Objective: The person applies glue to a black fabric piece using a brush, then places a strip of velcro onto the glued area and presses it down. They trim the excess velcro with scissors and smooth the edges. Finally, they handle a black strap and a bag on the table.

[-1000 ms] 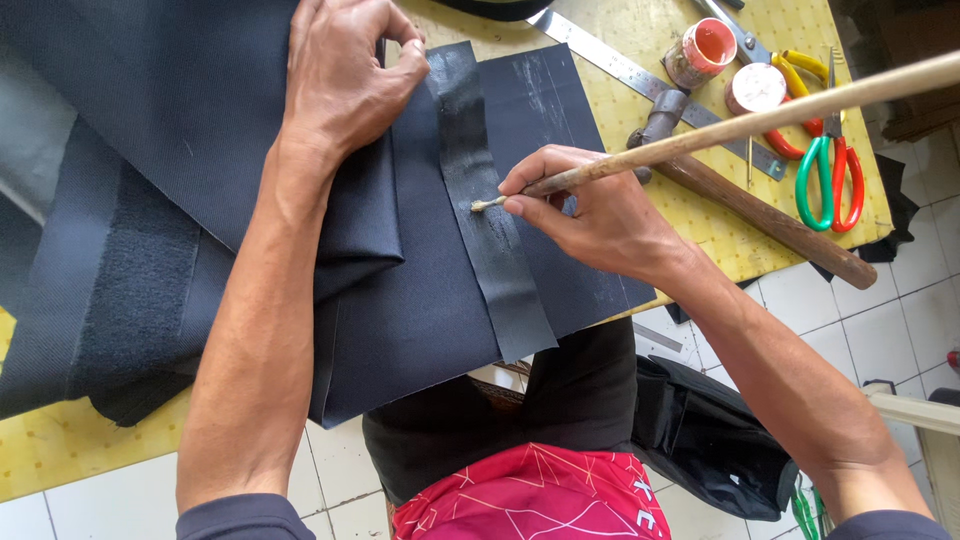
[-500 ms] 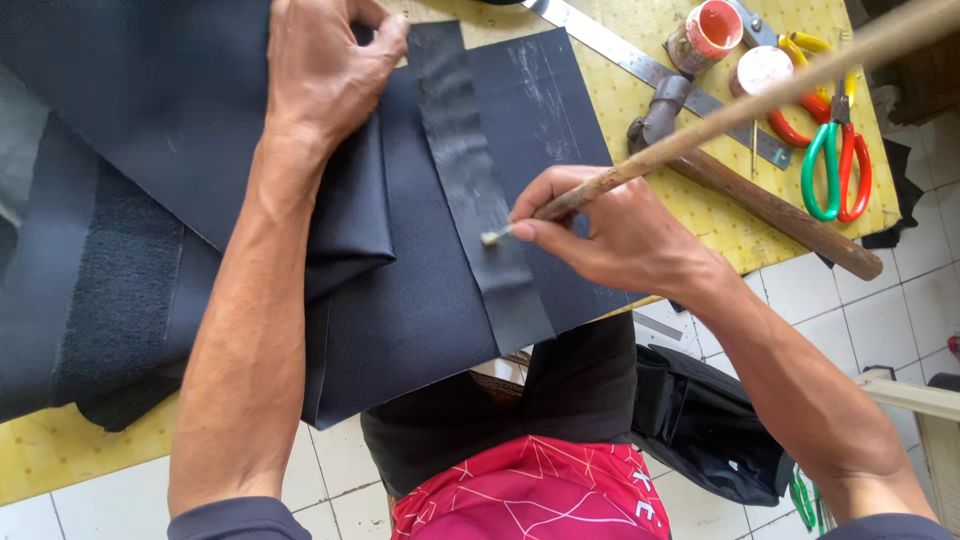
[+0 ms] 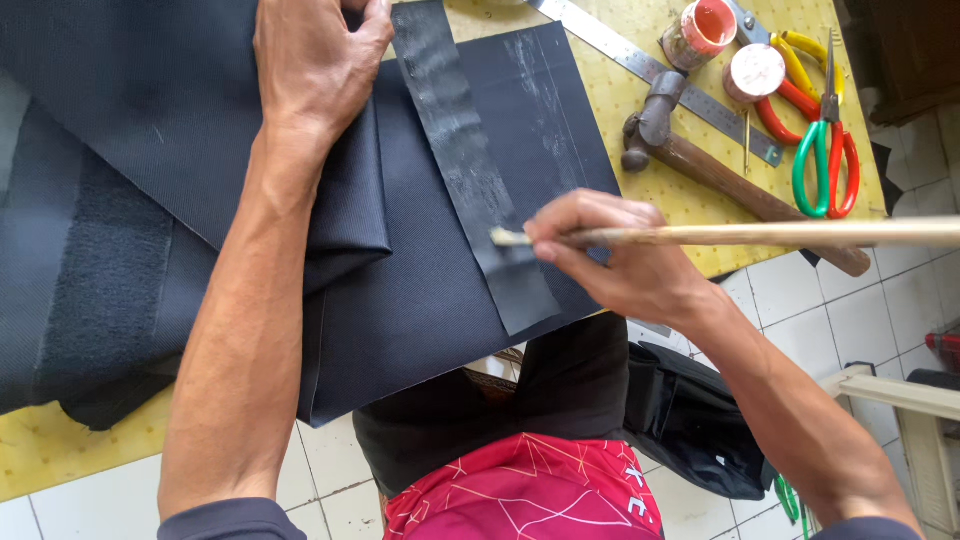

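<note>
**Brush on a glossy strip of dark fabric**

The long wooden-handled brush (image 3: 740, 234) lies nearly level across the work, its pale bristle tip touching a narrow black strip (image 3: 470, 170) that shows a dull, streaky sheen against the matte weave around it. The right hand (image 3: 625, 260) is clamped on the handle close to the bristles, fingers pinched together. The strip runs along a flat panel of dark navy fabric (image 3: 420, 300) — smooth, finely woven, overhanging the table's near edge. The left hand (image 3: 315, 65) presses flat, fingers spread, on a folded layer of the same cloth. Beyond, on the yellow perforated tabletop (image 3: 650, 150), rest a wooden-handled hammer (image 3: 700, 160), a steel ruler (image 3: 640, 65), green and red-handled scissors (image 3: 825, 150) and two small round tins (image 3: 730, 50).
</note>
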